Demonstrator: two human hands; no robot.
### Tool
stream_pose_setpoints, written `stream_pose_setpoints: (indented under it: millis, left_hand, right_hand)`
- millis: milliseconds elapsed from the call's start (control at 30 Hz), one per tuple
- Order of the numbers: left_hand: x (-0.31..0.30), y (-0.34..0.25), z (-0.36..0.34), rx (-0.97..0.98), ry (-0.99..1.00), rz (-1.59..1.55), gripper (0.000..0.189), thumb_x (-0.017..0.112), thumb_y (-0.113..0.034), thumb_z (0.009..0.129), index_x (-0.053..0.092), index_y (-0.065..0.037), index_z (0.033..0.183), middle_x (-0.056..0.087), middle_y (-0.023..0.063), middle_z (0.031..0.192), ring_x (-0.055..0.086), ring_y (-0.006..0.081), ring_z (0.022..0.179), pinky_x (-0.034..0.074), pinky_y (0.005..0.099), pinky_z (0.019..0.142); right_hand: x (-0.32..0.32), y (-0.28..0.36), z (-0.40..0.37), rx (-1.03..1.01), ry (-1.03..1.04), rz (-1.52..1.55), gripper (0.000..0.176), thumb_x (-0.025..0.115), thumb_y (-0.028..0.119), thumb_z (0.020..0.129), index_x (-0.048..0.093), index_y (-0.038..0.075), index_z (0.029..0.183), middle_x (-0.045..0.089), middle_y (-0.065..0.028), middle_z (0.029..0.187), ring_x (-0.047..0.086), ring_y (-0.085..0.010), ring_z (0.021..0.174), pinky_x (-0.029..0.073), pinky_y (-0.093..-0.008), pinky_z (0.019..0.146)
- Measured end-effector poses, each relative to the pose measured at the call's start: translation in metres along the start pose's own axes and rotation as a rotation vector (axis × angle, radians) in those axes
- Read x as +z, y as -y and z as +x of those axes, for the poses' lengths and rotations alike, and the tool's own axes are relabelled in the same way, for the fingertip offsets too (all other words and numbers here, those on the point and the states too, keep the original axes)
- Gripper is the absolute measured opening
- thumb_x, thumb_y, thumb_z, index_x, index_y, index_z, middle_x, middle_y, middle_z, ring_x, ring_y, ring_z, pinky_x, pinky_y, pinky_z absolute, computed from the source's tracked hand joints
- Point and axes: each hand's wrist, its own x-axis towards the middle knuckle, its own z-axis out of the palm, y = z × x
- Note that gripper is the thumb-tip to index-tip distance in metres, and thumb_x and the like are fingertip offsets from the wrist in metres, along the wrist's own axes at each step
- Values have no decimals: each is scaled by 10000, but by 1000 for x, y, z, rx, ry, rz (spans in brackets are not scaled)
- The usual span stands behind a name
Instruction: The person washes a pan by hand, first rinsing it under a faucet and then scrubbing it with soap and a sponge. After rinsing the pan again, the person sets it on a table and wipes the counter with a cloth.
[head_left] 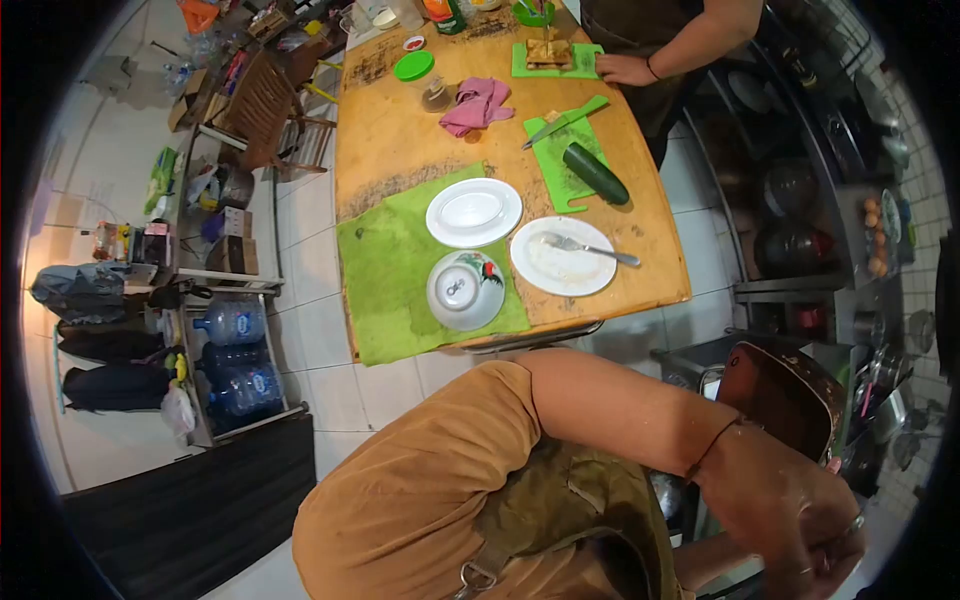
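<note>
My left hand (785,515) is at the lower right, beyond a bracelet on its wrist, with the fingers curled. It overlaps my right hand, whose forearm (708,560) passes beneath; most of that hand is hidden. What lies between the curled fingers I cannot make out. Both hands are away from the wooden table (400,120), close to a dark brown container-like object (775,395). On the table's near end are an upside-down bowl (465,290) with a rooster design, an oval white plate (474,213), and another plate (540,270) carrying a fork (590,248).
A cucumber (596,174) and a knife (565,122) lie on a green cutting board (562,190). Across the table, another person's hand (625,70) rests by a board with stacked toast-like food (548,52). A pink cloth (476,108) and water bottles (235,325) are to the left.
</note>
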Motion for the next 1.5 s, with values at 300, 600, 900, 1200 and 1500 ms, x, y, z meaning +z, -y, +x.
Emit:
stream_pose_setpoints:
  millis: [300,600,900,1200,1500]
  left_hand:
    - [-80,-49,-121,-259,-348,1058,279,666,-294,892,549,-40,882,527,36,768,511,138,725,402,301,635]
    - [-57,-116,-257,-181,-1153,1074,201,638,-238,922,525,-77,965,461,-43,857,432,71,804,362,233,723]
    - [-146,-44,-182,-78,-1439,968,125,626,-132,917,548,-59,983,488,-18,903,459,83,863,384,240,784]
    - [-248,-28,-79,3,-1719,897,114,622,-77,911,547,-48,993,531,-22,910,495,70,852,421,244,776]
    - [-312,-67,-45,-127,-1809,1041,150,649,-77,893,544,-46,995,552,-7,897,528,81,838,438,248,758]
  right_hand:
    - [53,15,99,-468,-195,2,362,692,212,896,544,13,633,467,-6,601,369,-93,559,326,-257,503]
    - [193,47,168,-946,-12,-72,412,751,218,839,468,45,594,376,-40,535,326,-156,476,279,-322,436]
    - [402,-6,207,-791,720,159,419,753,204,816,457,27,578,406,-76,531,356,-184,478,303,-355,468]
    - [493,-77,249,-430,1085,94,390,670,281,881,542,-13,660,472,-149,555,407,-207,493,371,-365,501]
    - [563,-193,259,17,1411,-191,445,534,416,907,669,1,824,672,-191,803,656,-348,795,475,-419,753]
